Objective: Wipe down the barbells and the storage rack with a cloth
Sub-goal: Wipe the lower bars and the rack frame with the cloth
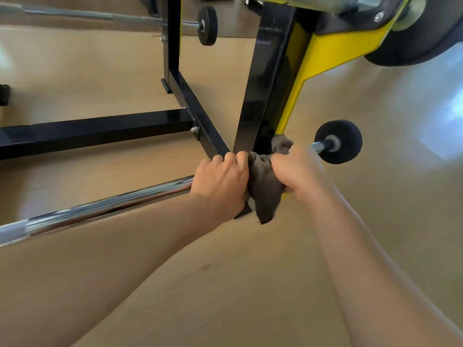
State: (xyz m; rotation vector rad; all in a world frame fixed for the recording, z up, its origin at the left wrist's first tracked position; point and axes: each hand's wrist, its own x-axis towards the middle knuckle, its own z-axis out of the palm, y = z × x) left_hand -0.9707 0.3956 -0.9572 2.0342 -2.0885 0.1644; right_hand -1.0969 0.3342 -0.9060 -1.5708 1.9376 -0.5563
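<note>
Left hand (220, 181) clamped round chrome bar (100, 206), knuckles up, right against cloth (265, 189). Right hand (295, 169) bunches grey cloth over bar, fist tight, at foot of black rack (265, 83) upright. Cloth tail hangs below bar between hands. Bar runs low across rack; black end disc (338, 141) pokes out past right hand. Yellow bracket (333, 51) above. Second bar (75, 13) rests far side of rack. Wood floor (250, 284) beneath.

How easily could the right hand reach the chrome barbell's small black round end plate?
Probably yes: the right hand, gripping the grey cloth, is beside the plate; only bare bar between.
</note>
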